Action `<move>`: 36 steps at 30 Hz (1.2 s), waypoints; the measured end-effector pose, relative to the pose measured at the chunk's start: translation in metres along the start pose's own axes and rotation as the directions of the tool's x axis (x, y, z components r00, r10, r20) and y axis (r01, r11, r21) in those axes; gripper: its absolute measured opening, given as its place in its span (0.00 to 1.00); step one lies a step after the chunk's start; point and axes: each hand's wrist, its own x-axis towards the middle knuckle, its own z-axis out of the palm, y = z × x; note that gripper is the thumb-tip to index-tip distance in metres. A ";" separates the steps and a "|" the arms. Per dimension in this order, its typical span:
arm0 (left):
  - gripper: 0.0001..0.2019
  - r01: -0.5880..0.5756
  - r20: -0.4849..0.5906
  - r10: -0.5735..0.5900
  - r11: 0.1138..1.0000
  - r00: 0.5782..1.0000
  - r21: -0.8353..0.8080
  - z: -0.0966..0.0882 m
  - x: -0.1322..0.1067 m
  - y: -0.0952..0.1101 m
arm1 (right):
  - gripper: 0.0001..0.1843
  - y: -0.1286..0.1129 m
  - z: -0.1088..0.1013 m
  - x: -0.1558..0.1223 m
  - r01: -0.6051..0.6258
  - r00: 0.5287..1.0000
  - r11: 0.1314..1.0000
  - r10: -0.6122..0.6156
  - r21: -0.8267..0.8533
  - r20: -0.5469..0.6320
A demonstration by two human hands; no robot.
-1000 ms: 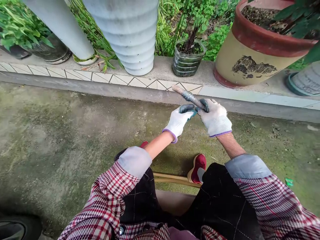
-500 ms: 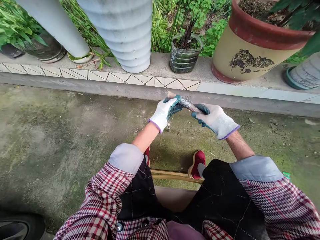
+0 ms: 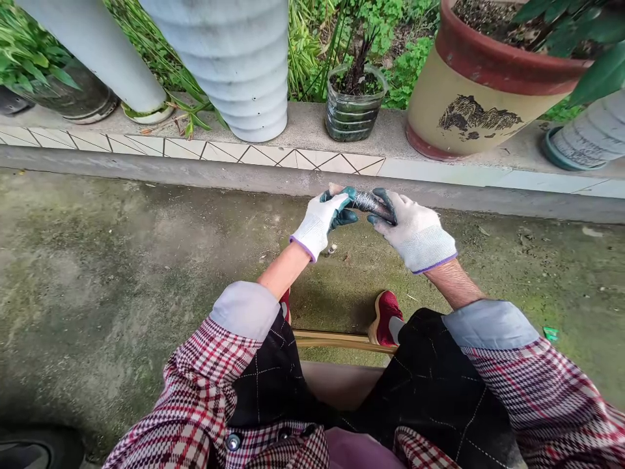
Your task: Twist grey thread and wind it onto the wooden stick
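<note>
Both my hands wear white knit gloves with dark green coated fingers and purple cuffs. Between them is a short, brownish rod [image 3: 367, 202] with shiny, silvery strands wound around its middle; I cannot tell its exact kind. My left hand [image 3: 326, 216] is closed around the rod's left part, and a pale end pokes out past the fingers. On the right part, my right hand [image 3: 407, 225] grips with thumb and fingers close to the wound strands. Just below the left glove shows a small whitish piece [image 3: 333, 249], too small to name.
A low ledge [image 3: 303, 120] with a tiled edge runs ahead. On it stand a tall white ribbed pot [image 3: 239, 71], a clear plastic planter [image 3: 354, 114] and a large beige-and-red pot [image 3: 473, 104]. A tyre [image 3: 63, 443] lies at lower left. Red shoes [image 3: 388, 316] rest on the concrete floor [image 3: 146, 260].
My right hand has slid left along the rod, closer to my left hand and the wound part. The left hand keeps its hold. The view has shifted slightly.
</note>
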 end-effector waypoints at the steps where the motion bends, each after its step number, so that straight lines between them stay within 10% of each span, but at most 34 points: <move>1: 0.10 0.002 -0.002 -0.002 1.000 1.000 0.000 0.000 0.000 0.000 | 0.33 0.000 0.000 0.000 0.008 1.000 1.000 -0.008 0.006 -0.009; 19: 0.08 -0.055 0.219 0.018 0.985 0.976 0.162 -0.007 -0.019 0.010 | 0.27 0.000 -0.014 -0.003 -0.060 0.998 0.998 0.059 -0.028 -0.021; 26: 0.05 -0.132 0.356 0.016 0.943 0.934 0.304 -0.011 -0.026 0.007 | 0.22 0.017 -0.006 0.007 -0.120 0.991 0.963 0.129 0.243 -0.020; 31: 0.09 -0.131 0.359 -0.011 0.920 0.933 0.369 -0.020 -0.020 0.008 | 0.22 0.022 -0.008 0.013 -0.176 0.981 0.612 0.173 0.771 0.086; 36: 0.06 -0.149 0.341 0.005 0.906 0.940 0.397 -0.032 -0.004 0.010 | 0.29 0.023 -0.027 0.003 -0.282 0.948 0.334 -0.050 0.899 0.315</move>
